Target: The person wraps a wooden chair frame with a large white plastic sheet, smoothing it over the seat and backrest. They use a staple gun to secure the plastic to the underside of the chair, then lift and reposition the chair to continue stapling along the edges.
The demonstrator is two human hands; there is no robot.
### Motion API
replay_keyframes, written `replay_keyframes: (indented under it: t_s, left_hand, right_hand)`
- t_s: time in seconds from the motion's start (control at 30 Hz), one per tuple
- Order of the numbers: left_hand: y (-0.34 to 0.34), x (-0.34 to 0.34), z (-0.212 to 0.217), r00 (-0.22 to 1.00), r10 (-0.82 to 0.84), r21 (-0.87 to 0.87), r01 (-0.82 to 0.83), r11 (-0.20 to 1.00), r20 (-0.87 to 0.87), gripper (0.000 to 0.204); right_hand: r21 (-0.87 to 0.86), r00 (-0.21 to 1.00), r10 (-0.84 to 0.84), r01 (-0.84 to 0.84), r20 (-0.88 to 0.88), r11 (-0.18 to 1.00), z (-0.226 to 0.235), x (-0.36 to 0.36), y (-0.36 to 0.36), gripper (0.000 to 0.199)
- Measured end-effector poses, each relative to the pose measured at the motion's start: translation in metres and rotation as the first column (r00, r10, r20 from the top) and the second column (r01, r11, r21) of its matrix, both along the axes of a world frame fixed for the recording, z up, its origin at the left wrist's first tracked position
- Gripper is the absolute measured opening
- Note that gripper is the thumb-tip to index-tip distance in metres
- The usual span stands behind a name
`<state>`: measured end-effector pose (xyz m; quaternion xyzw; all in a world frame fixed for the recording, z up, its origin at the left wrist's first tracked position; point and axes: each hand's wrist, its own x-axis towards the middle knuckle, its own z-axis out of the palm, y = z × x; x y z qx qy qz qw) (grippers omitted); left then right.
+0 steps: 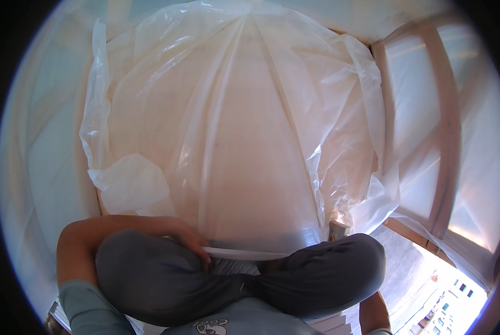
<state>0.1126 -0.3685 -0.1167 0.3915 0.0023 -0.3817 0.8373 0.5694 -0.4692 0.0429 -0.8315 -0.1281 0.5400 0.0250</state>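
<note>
Head view: big crinkly clear plastic sheet (239,128) hangs draped over a pale panel, right above the left hand (191,241). That hand's fingers curl shut, pinching the sheet's bunched bottom edge. Grey-trousered knees (149,273) sit just below. Right hand's out of sight, only a bit of forearm (373,312) shows.

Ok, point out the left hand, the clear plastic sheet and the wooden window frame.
left hand (191,241): head view, back of the hand.
clear plastic sheet (244,134): head view, its stretched middle.
wooden window frame (450,134): head view, upright bar.
</note>
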Motion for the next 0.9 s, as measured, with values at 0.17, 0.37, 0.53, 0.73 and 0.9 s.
replay_keyframes:
  t_s: [0.17,0.37,0.53,0.73,0.9]
  left_hand:
    - [-0.004,-0.002,-0.008,0.998,0.017,0.018,-0.016,1.0,-0.057,0.05]
    - [-0.017,0.006,-0.015,0.991,-0.002,-0.003,0.002,1.0,-0.134,0.063]
    - [-0.02,0.0,-0.02,0.98,0.022,-0.095,-0.042,0.995,-0.196,0.064]
    - [-0.03,0.003,-0.019,0.993,0.018,-0.103,-0.03,0.994,-0.113,0.064]
    - [-0.026,0.003,-0.007,0.993,0.063,0.049,-0.058,0.997,-0.103,0.065]
  right_hand:
    - [0.018,1.0,-0.013,0.013,0.012,1.0,0.002,-0.009,-0.003,0.038]
    - [0.081,0.998,0.064,-0.066,0.016,0.995,0.01,-0.013,0.03,0.038]
    - [0.183,0.91,0.412,-0.412,0.038,0.893,0.012,-0.016,0.11,0.038]
    - [0.36,0.299,0.954,-0.889,-0.008,0.282,0.001,-0.063,0.211,0.051]
    - [0.479,-0.233,0.972,-0.858,-0.039,-0.187,-0.03,-0.149,0.201,0.037]
